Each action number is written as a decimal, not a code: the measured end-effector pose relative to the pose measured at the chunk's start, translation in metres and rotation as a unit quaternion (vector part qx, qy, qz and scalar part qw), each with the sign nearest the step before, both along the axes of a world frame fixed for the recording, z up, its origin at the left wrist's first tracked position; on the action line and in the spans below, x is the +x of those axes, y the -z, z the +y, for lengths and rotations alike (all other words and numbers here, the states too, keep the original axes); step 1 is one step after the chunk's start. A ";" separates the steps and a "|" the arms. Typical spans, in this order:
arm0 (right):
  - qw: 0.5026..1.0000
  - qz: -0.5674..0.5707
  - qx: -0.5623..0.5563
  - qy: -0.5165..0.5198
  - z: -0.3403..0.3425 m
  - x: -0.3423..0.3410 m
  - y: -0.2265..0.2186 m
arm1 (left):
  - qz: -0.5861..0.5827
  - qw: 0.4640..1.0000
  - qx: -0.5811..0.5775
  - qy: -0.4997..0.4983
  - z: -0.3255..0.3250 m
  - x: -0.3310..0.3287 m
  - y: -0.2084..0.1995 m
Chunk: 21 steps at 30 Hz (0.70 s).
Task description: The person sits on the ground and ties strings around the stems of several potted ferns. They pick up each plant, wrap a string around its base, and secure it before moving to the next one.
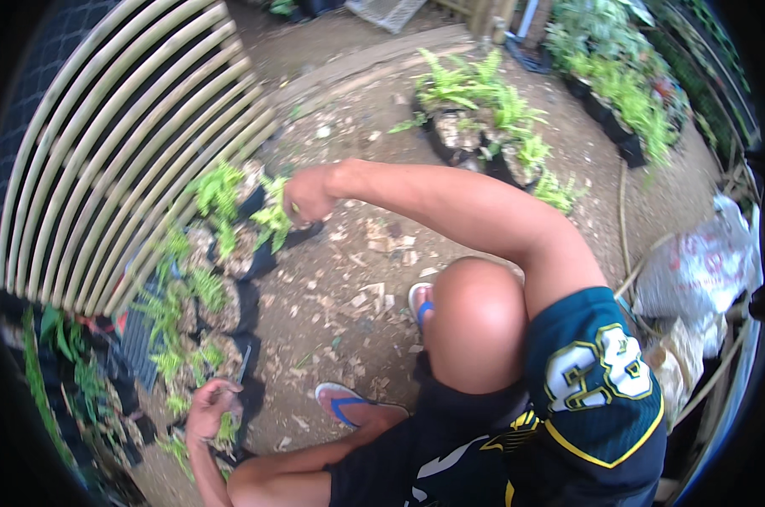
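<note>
Your right hand [306, 196] is closed around the green fronds of a small fern [274, 218] that sits in a black nursery bag [260, 258] on the dirt ground [348, 279], at the far end of a row of such bags running along the foot of a curved bamboo-slat fence [120, 144]. Your arm reaches across your raised knee to get there, and your fingers are pinched together on the leaves rather than spread. Your left hand [209, 406] is down at the near end of the same row, curled loosely over another small fern plant [226, 429] in its dark bag; you cannot tell from this view whether it truly grips the plant or only rests on it. Between your two hands the row holds several more bagged ferns [192, 296], standing close together, touching or nearly so. You squat on the ground in blue-strapped sandals [348, 404], with wood chips and dry litter scattered over the soil in front of your feet. Farther off, beyond your right arm, a second cluster of potted ferns [484, 118] stands on the ground, and another line of green plants [627, 93] runs along the far right edge. At your right side lies a pale plastic sack [695, 270].
</note>
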State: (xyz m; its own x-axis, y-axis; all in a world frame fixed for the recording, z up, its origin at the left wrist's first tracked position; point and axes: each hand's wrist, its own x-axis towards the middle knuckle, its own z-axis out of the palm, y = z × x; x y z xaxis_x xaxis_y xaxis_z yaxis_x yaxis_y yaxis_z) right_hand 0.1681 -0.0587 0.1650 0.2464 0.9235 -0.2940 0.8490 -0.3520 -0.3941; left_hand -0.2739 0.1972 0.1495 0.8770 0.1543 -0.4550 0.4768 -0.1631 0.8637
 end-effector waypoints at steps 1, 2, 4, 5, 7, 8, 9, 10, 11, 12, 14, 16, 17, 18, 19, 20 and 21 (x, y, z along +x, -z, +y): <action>0.994 0.021 0.079 0.069 -0.017 0.009 -0.001 | -0.007 0.999 0.031 0.007 -0.003 0.019 -0.013; 0.972 0.015 0.194 0.133 -0.038 0.011 0.005 | -0.018 0.999 0.029 0.012 -0.008 0.039 -0.022; 0.883 0.197 0.260 0.337 -0.086 0.004 0.025 | -0.038 0.999 0.029 0.012 -0.020 0.072 -0.036; 0.816 0.278 0.305 0.405 -0.114 -0.005 0.039 | -0.036 0.999 0.016 0.018 -0.027 0.086 -0.039; 0.780 0.217 0.254 0.529 -0.173 -0.037 0.075 | -0.018 0.999 0.022 0.028 -0.042 0.112 -0.041; 0.857 0.049 0.171 0.484 -0.207 -0.057 0.094 | -0.029 0.998 0.038 0.046 -0.050 0.120 -0.040; 0.888 0.038 0.135 0.437 -0.243 -0.070 0.109 | -0.031 0.996 0.057 0.063 -0.059 0.123 -0.036; 0.911 0.024 0.046 0.409 -0.277 -0.088 0.124 | -0.020 0.993 0.078 0.080 -0.068 0.125 -0.031; 0.885 0.046 0.013 0.462 -0.312 -0.099 0.134 | -0.017 0.989 0.087 0.115 -0.075 0.122 -0.027; 0.874 0.025 0.039 0.483 -0.350 -0.106 0.139 | -0.011 0.985 0.100 0.142 -0.081 0.119 -0.023; 0.844 -0.047 0.073 0.529 -0.424 -0.114 0.137 | 0.028 0.982 0.090 0.164 -0.088 0.115 -0.016; 0.803 -0.093 -0.036 0.588 -0.488 -0.123 0.131 | 0.034 0.984 0.064 0.163 -0.093 0.114 -0.009; 0.786 -0.075 -0.098 0.606 -0.515 -0.127 0.130 | 0.034 0.986 0.052 0.158 -0.095 0.114 -0.005; 0.782 -0.048 -0.154 0.601 -0.541 -0.134 0.130 | 0.030 0.986 0.050 0.156 -0.097 0.115 -0.001; 0.785 -0.020 -0.207 0.584 -0.562 -0.141 0.134 | 0.027 0.987 0.049 0.152 -0.098 0.115 0.001; 0.803 0.018 -0.236 0.546 -0.578 -0.152 0.142 | 0.029 0.988 0.052 0.145 -0.098 0.115 0.003; 0.805 0.045 -0.291 0.514 -0.591 -0.159 0.150 | 0.026 0.987 0.048 0.149 -0.098 0.116 0.005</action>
State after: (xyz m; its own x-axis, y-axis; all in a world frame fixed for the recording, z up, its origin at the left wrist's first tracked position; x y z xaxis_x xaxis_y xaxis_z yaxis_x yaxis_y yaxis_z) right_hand 0.0089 -0.6497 0.0146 0.7461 -0.0562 -0.6634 -0.0328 -0.9983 0.0477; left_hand -0.1580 0.0992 0.1448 0.8663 -0.0619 -0.4957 0.4382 -0.3822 0.8136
